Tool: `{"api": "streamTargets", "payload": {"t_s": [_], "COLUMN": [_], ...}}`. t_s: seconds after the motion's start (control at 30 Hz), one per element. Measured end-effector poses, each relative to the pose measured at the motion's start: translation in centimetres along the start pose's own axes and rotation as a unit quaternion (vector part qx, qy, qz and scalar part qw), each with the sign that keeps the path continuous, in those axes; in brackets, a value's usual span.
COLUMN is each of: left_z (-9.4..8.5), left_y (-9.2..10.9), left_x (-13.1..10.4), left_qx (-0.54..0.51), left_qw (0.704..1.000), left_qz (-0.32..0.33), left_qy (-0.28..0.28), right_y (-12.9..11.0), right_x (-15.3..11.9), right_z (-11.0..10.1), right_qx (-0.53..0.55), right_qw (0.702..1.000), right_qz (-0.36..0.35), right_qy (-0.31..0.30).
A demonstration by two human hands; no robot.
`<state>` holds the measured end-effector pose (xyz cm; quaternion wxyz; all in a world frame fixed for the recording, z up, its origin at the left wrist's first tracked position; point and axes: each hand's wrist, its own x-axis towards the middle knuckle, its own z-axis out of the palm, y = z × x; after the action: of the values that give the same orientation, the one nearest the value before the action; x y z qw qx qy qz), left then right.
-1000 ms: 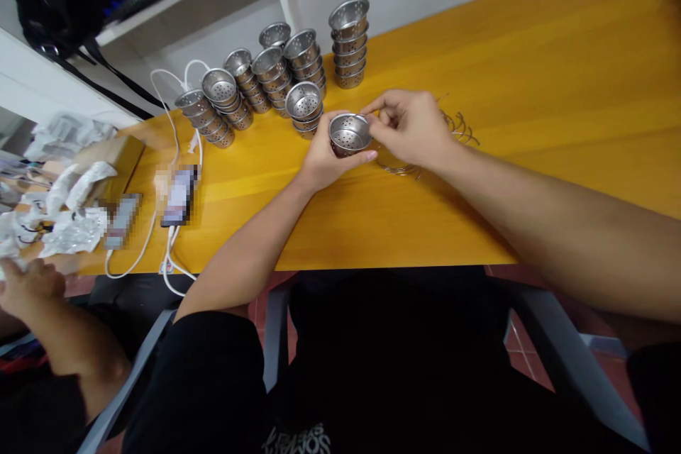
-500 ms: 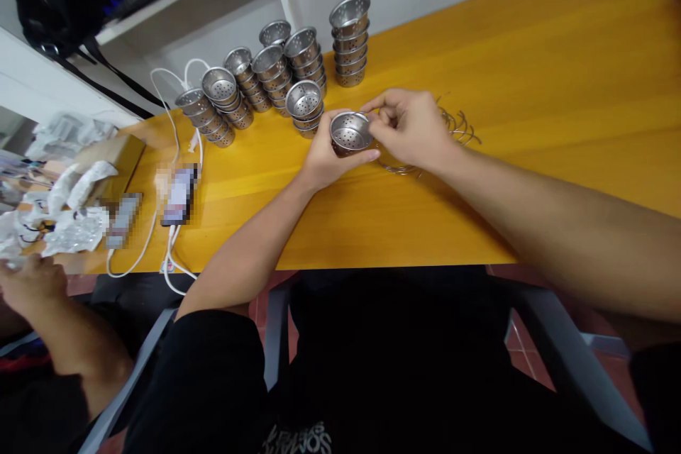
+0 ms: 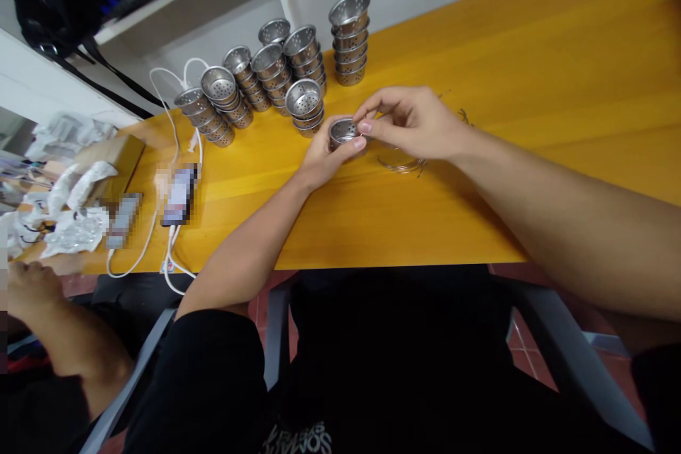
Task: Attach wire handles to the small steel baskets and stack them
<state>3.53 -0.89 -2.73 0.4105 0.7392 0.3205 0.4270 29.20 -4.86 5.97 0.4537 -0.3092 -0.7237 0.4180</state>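
Observation:
My left hand (image 3: 325, 157) is wrapped around a small perforated metal cup (image 3: 343, 129), its thumb along the near side. The cup's mouth faces up, toward me. My right hand (image 3: 407, 120) is at the cup's right rim, thumb and index finger pinched close together. Whatever lies between those fingertips is too small to make out. Beneath my right hand, thin curved metal wires (image 3: 401, 169) rest on the table, partly hidden by the hand and wrist.
Several stacks of similar cups stand behind, the nearest stack (image 3: 304, 101) just past my left hand and a tall one (image 3: 351, 39) at the back. A phone (image 3: 179, 195) with white cables lies left. Another person's arm (image 3: 74, 333) is at far left.
The cup has tipped and moved slightly lower in my left hand, showing less of its inside. My right hand has shifted a little left over the rim, its fingers more stretched.

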Motion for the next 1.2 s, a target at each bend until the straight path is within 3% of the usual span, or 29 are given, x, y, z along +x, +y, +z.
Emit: {"api": "streamTargets", "payload": {"t_s": [0.13,0.37,0.6,0.83,0.97,1.07,1.2], "left_z": [-0.1,0.0,0.1,-0.3,-0.1,0.0,-0.4], "left_y": [-1.1,-3.4,-3.0,-2.9,-2.5,-2.3,-2.7], "left_x": [0.2,0.7,0.7,0.9,0.9,1.0,1.1], "left_qx": [0.01,0.083,0.09,0.067,0.064,0.069,0.074], "left_qw": [0.999,0.991,0.992,0.994,0.995,0.995,0.994], "left_qz": [0.032,0.103,0.093,0.078,0.073,0.062,0.057], "left_qy": [-0.026,-0.022,-0.004,-0.022,0.011,0.046,0.051], "right_y": [0.0,0.6,1.0,0.8,0.9,1.4,2.1], "right_x": [0.1,0.3,0.5,0.3,0.0,-0.1,-0.1], "right_z": [-0.4,-0.3,-0.4,-0.3,-0.1,-0.4,-1.1], "right_qx": [0.042,0.039,0.03,0.041,0.038,-0.028,-0.12], "right_qw": [0.999,0.998,0.998,0.997,0.999,0.998,0.987], "right_qz": [0.02,0.045,0.046,0.04,0.035,0.001,-0.094], "right_qy": [-0.016,-0.019,-0.029,-0.041,0.006,0.051,0.041]}}
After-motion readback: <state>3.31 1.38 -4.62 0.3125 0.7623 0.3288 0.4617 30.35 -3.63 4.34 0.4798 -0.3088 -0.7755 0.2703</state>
